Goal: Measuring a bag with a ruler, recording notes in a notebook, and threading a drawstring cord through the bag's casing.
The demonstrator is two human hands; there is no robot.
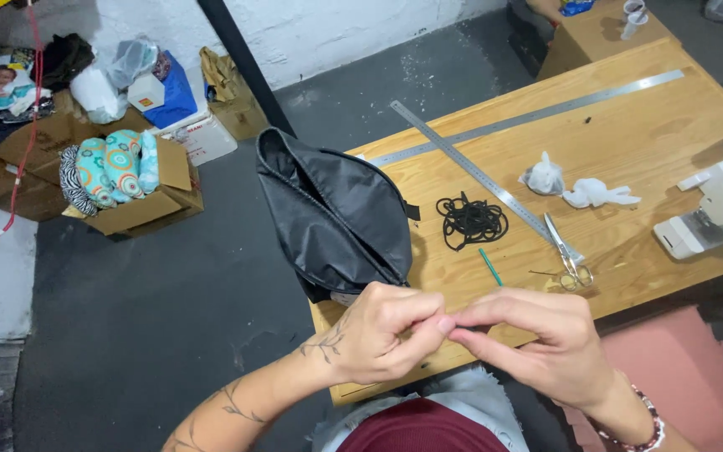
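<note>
The left hand (374,335) and the right hand (546,339) meet above the near edge of the wooden tabletop (646,134), fingertips pressed together in a pinch; whatever they grasp between them is too small to make out, though both sets of fingers (428,322) are curled tight rather than released. Just behind the left hand lies a black bag (336,209), made of smooth dark fabric, with its zipper edge running along the left side and its far end hanging past the tabletop's corner over the grey floor (169,293). To the right of the bag sits a tangle of black cord (470,222), and near it, closer to the hands, a thin green stick (489,266) that may be a pen or pencil. A long metal ruler (479,172) runs diagonally across the wood, crossing a second metal ruler (562,105) that stretches toward the far right corner. A pair of scissors (569,255) lies at the near end of the first ruler, just beyond the right hand. Two crumpled white scraps (575,186) rest further back, and a white sewing machine (717,213) stands at the right edge. On the floor to the left, a cardboard box (140,205) holds rolled patterned fabric (110,167).
</note>
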